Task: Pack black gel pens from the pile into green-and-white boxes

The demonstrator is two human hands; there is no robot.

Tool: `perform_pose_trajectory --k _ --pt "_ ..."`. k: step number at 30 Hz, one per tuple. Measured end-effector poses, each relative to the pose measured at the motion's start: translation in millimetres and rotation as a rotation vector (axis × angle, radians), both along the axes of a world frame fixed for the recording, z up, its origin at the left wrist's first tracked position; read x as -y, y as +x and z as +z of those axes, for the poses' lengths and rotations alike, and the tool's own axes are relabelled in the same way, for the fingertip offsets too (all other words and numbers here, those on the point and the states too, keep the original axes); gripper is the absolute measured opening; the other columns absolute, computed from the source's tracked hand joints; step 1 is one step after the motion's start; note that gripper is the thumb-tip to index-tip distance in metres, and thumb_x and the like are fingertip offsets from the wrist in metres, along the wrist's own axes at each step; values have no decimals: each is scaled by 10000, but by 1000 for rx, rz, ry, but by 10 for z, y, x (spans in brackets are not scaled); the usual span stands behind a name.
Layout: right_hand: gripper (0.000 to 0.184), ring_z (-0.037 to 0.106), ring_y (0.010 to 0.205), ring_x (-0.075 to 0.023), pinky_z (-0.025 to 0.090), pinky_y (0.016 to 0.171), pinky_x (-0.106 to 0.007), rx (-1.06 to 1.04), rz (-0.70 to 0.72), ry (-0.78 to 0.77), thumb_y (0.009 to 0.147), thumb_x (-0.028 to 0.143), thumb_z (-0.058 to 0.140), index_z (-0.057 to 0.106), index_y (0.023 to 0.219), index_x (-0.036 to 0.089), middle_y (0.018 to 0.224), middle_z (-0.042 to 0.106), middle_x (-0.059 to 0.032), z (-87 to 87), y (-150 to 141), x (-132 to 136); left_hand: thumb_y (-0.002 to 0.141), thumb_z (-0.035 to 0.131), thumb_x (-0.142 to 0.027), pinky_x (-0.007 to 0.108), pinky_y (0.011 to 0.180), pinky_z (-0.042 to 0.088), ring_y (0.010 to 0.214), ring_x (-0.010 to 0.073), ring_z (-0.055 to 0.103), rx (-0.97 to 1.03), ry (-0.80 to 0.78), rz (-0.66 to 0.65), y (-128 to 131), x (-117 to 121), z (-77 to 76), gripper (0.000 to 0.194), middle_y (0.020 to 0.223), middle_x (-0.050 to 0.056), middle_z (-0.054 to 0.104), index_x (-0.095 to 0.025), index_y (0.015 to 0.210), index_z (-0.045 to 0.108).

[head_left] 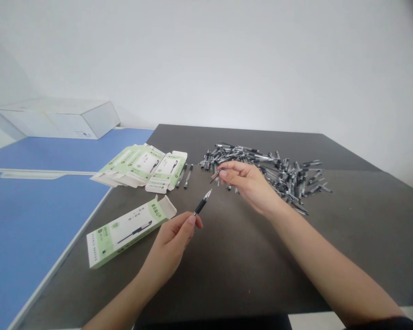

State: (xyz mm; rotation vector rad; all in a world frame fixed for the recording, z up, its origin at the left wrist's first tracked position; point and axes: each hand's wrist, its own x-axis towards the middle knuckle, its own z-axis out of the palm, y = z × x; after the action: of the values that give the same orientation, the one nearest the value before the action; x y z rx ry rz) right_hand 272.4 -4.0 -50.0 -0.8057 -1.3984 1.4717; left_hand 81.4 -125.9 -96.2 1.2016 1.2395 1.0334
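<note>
My left hand pinches a gel pen with a black grip, its bare metal tip slanting up and to the right. Just beyond that tip, my right hand has its thumb and fingers closed on a small dark pen cap, mostly covered by the fingers. The cap and the pen are apart. Beside my left hand lies a green and white pen box, standing open at its far right end. Behind my right hand spreads a pile of black and clear pens.
Several green and white cartons overlap at the back left of the dark table. Two pens lie side by side next to them. A large white box rests on the blue surface at the left.
</note>
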Motion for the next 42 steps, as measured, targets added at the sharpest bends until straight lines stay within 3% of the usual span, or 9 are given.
perform_pose_trajectory --k 8,13,22,33,37,39,40,42 --pt "277 705 795 -154 535 817 -316 33 13 -50 700 378 856 739 879 203 829 779 -20 -7 -18 119 943 495 -570 230 461 169 493 87 231 3 -4 2 14 -30 -16 430 552 -89 271 -169 842 612" --pt "295 704 731 -135 535 758 -287 34 55 -106 656 359 885 745 860 199 818 788 -16 -1 -43 201 951 488 -573 239 468 175 500 92 235 -39 8 -15 11 -39 -30 433 558 -86 274 -171 861 621" --pt "300 699 719 -153 518 718 -303 97 80 -45 657 384 881 749 848 194 802 784 -23 -127 -68 302 953 468 -511 259 483 214 499 117 310 -275 89 37 7 10 53 391 549 -64 321 -190 800 630" --pt "307 681 701 -157 505 679 -299 136 45 14 658 414 882 721 795 191 790 771 -36 -157 66 494 932 479 -465 263 564 281 557 128 371 -352 127 -56 14 23 141 383 579 -47 383 -182 698 588" --pt "268 689 720 -163 515 702 -310 162 48 36 707 398 853 723 814 191 815 777 -44 -131 104 509 965 442 -507 269 573 355 546 138 434 -311 80 -131 45 -3 109 421 569 -46 433 -177 833 667" --pt "230 695 749 -169 524 725 -313 149 28 58 739 375 837 730 829 193 836 777 -50 -105 153 505 993 396 -511 301 738 471 737 189 611 -309 86 -180 55 19 137 450 735 16 643 -180 1049 695" --pt "216 698 762 -171 529 734 -313 129 2 65 749 368 833 735 837 197 847 777 -52 -93 194 498 1004 374 -510 335 878 485 931 223 657 -334 104 -183 43 39 162 474 937 64 721 -187 1198 663" --pt "200 693 767 -169 536 741 -310 74 -78 70 756 362 835 744 852 212 847 774 -46 -83 311 475 1014 347 -509 417 1116 381 1311 270 537 -468 171 -127 -40 81 214 550 1384 124 625 -210 1453 488"
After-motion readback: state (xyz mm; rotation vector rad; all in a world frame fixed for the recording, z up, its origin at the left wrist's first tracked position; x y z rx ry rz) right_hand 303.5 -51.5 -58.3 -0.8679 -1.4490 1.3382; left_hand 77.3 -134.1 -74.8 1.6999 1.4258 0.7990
